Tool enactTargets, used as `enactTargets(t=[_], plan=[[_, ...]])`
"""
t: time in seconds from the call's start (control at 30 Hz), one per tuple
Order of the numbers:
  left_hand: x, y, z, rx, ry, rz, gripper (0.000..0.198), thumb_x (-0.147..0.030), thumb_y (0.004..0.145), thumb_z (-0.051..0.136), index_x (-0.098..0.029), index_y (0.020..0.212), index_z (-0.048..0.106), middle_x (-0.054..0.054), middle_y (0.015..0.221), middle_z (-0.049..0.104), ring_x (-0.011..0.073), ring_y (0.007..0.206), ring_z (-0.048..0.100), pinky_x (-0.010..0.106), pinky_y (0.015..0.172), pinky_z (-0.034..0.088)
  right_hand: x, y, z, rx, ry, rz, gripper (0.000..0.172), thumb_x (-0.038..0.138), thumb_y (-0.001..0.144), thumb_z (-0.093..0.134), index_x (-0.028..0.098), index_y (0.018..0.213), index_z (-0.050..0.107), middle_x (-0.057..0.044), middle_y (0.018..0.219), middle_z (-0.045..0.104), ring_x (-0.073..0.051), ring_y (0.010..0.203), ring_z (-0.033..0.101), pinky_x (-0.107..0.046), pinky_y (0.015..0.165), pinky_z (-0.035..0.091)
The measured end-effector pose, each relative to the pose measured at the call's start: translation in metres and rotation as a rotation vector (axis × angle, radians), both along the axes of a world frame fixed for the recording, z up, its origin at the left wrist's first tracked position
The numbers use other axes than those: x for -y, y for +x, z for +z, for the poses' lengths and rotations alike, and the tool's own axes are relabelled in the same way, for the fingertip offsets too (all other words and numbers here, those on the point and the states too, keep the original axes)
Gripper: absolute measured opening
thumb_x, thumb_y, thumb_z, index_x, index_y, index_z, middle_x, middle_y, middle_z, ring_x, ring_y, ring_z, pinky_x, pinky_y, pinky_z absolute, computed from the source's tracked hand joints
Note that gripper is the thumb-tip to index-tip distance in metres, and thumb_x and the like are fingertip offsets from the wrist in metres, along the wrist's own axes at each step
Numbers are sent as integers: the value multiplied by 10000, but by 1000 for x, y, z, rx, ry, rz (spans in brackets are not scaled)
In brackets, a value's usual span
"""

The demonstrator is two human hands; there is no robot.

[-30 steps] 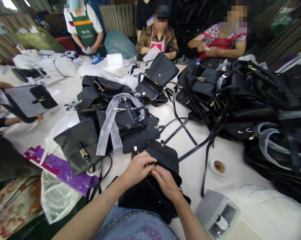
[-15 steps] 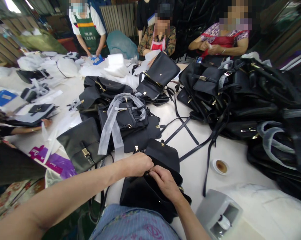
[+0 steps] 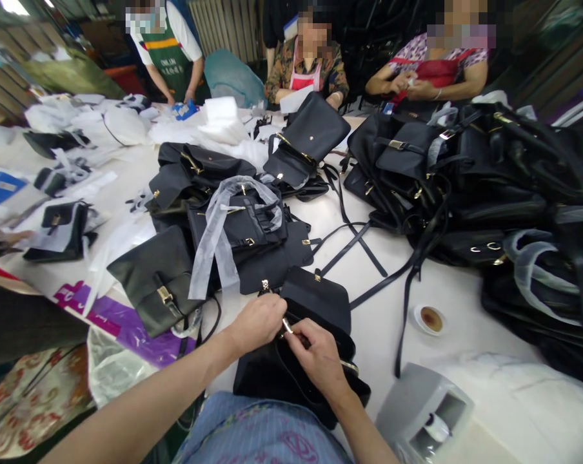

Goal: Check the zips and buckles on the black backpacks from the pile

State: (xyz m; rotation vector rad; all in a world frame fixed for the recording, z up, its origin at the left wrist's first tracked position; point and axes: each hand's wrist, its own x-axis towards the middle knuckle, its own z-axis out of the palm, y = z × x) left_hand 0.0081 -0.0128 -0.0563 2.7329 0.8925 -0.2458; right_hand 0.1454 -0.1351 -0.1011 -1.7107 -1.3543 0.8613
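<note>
A black handbag [image 3: 256, 376] lies on the table right before me, its flap [image 3: 316, 295] folded back and away. My left hand [image 3: 259, 324] is closed at the bag's upper edge, fingers curled under and partly hidden. Beside it, my right hand [image 3: 319, 353] pinches the same edge between thumb and fingers. A small shiny metal fitting [image 3: 286, 326] shows between the two hands; its exact kind is too small to tell. Part of a gold zipper [image 3: 349, 368] is visible to the right of my right hand.
Several black bags [image 3: 238, 225] are heaped ahead, with a larger pile [image 3: 489, 174] at right. A small dish of brown liquid [image 3: 429, 319] and a grey tape-dispenser-like device [image 3: 420, 412] stand at right. White wrapping [image 3: 127, 125] covers the far left. Co-workers [image 3: 311, 71] are across the table.
My hands have drawn slightly apart, and the metal fitting now shows between them. At the left, a co-worker's arm has pulled back and the bag there has turned more upright.
</note>
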Motion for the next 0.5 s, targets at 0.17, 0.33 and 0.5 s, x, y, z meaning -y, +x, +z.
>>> enactTargets(t=[0.17,0.33,0.5], plan=[[-26,-34,9,-53,49,264,297,-238,970,349,-164,816,592,78,798,642,222,790,629,315,704,465,6,3,1,-79,-3,9,222,279,900,546,204,693,575,17,677,534,-138,625,508,-270,605,358],[-15,-41,16,-204,44,260,229,-91,879,426,-154,850,644,111,907,663,255,891,633,336,743,469,8,5,3,-171,32,30,165,267,916,540,210,786,624,-2,769,605,-153,727,569,-269,690,402],[9,-29,15,-61,-98,316,205,-133,869,446,-174,874,646,85,872,675,251,892,629,345,772,472,9,3,6,-202,42,-31,170,248,856,617,209,702,558,17,709,561,-141,659,513,-255,631,391]])
